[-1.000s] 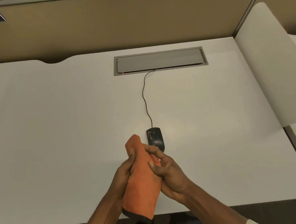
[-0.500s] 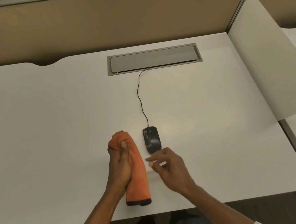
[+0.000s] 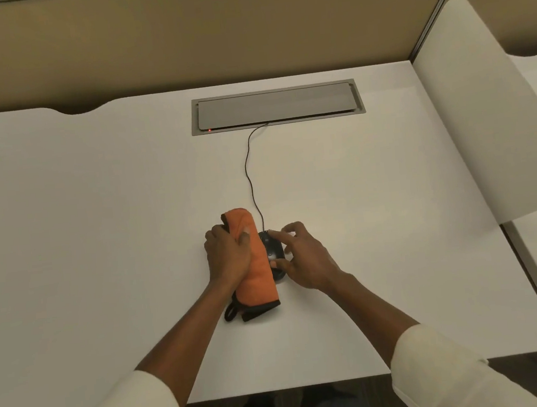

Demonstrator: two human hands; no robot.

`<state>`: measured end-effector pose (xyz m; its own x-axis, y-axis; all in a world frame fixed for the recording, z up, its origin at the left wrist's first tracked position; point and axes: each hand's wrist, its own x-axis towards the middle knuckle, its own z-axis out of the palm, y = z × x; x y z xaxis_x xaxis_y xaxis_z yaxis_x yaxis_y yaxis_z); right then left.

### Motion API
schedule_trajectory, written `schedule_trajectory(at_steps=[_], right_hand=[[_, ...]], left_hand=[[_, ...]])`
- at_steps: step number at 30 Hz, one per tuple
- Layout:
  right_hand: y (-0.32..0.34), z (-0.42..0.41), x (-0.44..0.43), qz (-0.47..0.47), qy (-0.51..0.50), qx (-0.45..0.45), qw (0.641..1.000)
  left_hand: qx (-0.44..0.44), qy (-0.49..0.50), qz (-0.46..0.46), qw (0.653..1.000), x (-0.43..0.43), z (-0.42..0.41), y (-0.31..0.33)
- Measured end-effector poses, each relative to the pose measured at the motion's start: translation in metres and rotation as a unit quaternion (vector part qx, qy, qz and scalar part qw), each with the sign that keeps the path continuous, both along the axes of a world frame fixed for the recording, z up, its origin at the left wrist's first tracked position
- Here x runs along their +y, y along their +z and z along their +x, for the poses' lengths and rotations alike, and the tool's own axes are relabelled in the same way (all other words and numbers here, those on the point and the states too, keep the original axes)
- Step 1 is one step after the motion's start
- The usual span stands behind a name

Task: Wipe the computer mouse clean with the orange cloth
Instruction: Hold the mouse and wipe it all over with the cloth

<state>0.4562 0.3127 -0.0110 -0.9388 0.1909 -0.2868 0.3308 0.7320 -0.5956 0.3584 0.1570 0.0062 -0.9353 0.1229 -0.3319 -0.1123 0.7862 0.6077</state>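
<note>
- Orange cloth (image 3: 256,267) is lying on the white desk (image 3: 98,219), folded into a long narrow bundle, a little nearer to the person than the middle of the desk. It is running from far to near with a slight tilt.
- Its surface is looking soft and fuzzy. A dark border is showing at the near end, and a small dark loop (image 3: 230,312) is sticking out there on the left.
- The left hand (image 3: 229,256) is gripping the cloth from the left side. The thumb is lying across the orange top, and the other fingers are curling around the far left edge.
- The black mouse (image 3: 274,248) is sitting on the desk just at the right of the cloth and touching it. The cloth is hiding its left edge, so only part of the glossy body is showing.
- The right hand (image 3: 305,259) is holding the mouse. The index finger is resting on its far end and the thumb is pressing its near part beside the cloth. The other fingers are curving loosely at the right.
- A thin black cable (image 3: 249,179) is running in a soft curve from the mouse's far end to the grey hatch (image 3: 277,105) at the back of the desk.
- White sleeves (image 3: 440,370) are covering both forearms.
</note>
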Motion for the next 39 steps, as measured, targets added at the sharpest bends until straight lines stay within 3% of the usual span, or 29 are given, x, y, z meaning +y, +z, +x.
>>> schedule_trajectory(at_steps=[9,28,35,39], right_hand=[[-0.004,-0.002,0.003,-0.028,-0.015,-0.014,0.999],[-0.001,-0.006,0.005,-0.037,-0.010,-0.015,0.999],[0.001,-0.004,0.003,-0.036,-0.010,-0.009,0.999],[0.003,-0.004,0.004,-0.047,-0.006,-0.008,0.999]], left_hand=[[0.113,-0.095,0.077,0.986,-0.028,0.027,-0.010],[0.043,-0.165,-0.002,0.985,-0.014,0.008,-0.020],[0.069,-0.121,0.014,0.990,-0.026,0.055,-0.024],[0.100,-0.134,-0.004,0.986,-0.014,0.042,-0.022]])
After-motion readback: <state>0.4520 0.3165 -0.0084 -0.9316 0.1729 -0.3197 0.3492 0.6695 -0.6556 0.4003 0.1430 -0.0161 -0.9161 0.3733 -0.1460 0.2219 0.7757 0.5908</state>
